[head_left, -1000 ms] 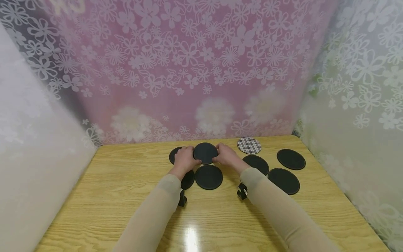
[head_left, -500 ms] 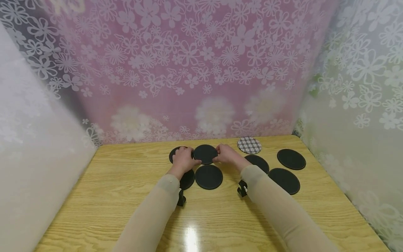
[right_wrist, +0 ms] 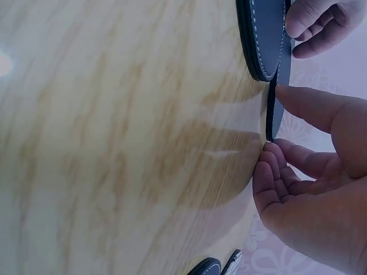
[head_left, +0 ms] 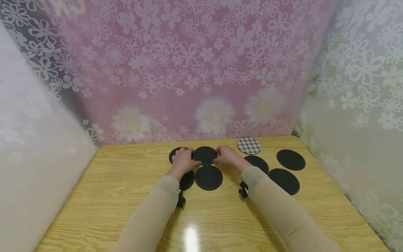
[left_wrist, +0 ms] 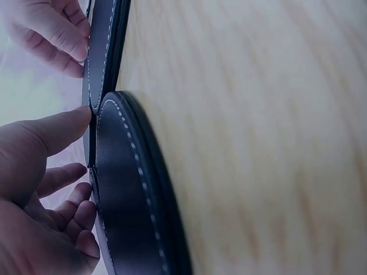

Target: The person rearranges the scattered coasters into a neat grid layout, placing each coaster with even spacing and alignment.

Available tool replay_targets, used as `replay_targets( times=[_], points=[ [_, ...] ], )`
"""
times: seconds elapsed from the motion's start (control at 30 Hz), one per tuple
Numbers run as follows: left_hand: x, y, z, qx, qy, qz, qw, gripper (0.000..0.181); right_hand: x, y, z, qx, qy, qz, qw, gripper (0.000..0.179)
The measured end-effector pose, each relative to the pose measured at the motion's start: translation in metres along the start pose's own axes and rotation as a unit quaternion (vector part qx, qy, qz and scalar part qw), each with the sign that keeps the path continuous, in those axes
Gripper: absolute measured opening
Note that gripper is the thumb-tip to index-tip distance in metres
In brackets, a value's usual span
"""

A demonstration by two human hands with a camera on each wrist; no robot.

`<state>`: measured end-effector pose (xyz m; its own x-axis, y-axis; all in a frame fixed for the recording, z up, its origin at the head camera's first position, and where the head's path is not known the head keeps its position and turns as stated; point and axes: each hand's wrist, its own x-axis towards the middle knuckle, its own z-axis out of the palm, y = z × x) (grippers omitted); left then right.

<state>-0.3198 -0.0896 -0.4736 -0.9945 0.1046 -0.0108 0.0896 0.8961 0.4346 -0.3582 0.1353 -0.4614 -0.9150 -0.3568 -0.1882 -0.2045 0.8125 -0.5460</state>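
Between my two hands lies a round black coaster in the back row, close over the wooden table. My left hand holds its left edge with thumb and fingers, and partly covers two more black coasters beneath it. On the opposite edge, my right hand pinches with thumb and fingertips. Just in front sits another black coaster, its rim right at the held one. White stitching runs round the rim of a near coaster in the left wrist view; the right thumb meets the held edge in the right wrist view.
To the right lie several coasters: a plaid white one at the back, a black one at the far right, another black one nearer, and one partly behind the right forearm. A flowered curtain stands behind the table.
The coaster between my hands has come down and tipped flatter, its far edge lowering toward the table. Both hands have shifted only slightly with it.
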Motion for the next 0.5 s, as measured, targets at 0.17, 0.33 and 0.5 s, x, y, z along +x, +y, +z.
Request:
replay_targets(
  times=[0.17, 0.33, 0.5],
  points=[
    [-0.0014, 0.0, -0.0004, 0.003, 0.0, 0.002, 1.0, 0.06, -0.0025, -0.0017, 0.0002, -0.006, 0.003, -0.007, 1.0, 0.061],
    [-0.0037, 0.0014, -0.0018, 0.003, 0.002, 0.003, 1.0, 0.06, -0.0031, -0.0021, 0.0004, -0.012, 0.004, -0.01, 0.9999, 0.059],
    [-0.0049, 0.002, -0.0017, 0.001, 0.001, 0.005, 1.0, 0.061, -0.0039, -0.0003, 0.0009, -0.014, 0.004, -0.013, 0.9998, 0.062]
  ],
)
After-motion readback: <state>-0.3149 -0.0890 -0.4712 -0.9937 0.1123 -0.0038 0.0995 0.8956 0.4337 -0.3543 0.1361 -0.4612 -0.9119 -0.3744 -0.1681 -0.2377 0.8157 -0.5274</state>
